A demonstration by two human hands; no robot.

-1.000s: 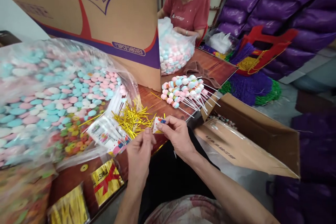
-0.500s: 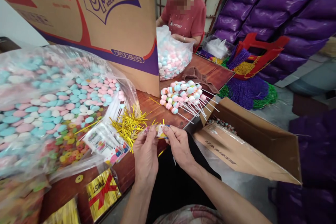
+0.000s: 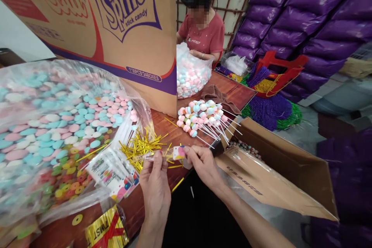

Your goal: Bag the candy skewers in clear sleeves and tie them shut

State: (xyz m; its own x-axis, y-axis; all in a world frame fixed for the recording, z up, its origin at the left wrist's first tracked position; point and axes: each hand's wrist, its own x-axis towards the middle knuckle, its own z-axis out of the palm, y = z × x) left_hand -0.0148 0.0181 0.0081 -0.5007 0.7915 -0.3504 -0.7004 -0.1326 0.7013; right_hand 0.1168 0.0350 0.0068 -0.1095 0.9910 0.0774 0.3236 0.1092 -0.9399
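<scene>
My left hand [image 3: 155, 186] and my right hand [image 3: 203, 164] pinch the two ends of a small clear printed wrapper bag [image 3: 178, 152] stretched between them above the table edge. Just beyond the fingers lies a heap of gold twist ties [image 3: 139, 145]. Left of it rests a stack of the same printed bags [image 3: 112, 170]. A pile of pink, blue and white candy sticks [image 3: 200, 114] lies farther back on the wooden table [image 3: 171, 124].
A large plastic bag of pastel candies [image 3: 55, 124] fills the left. A cardboard "stick candy" box [image 3: 116, 23] stands behind it. A person in a red shirt [image 3: 203, 35] handles another candy bag [image 3: 190, 71]. An open carton [image 3: 276, 166] sits lower right; purple sacks [image 3: 305, 11] are stacked behind.
Both hands have pulled apart, stretching the small bag lengthwise. The view has tilted up, so the hands sit lower in the picture.
</scene>
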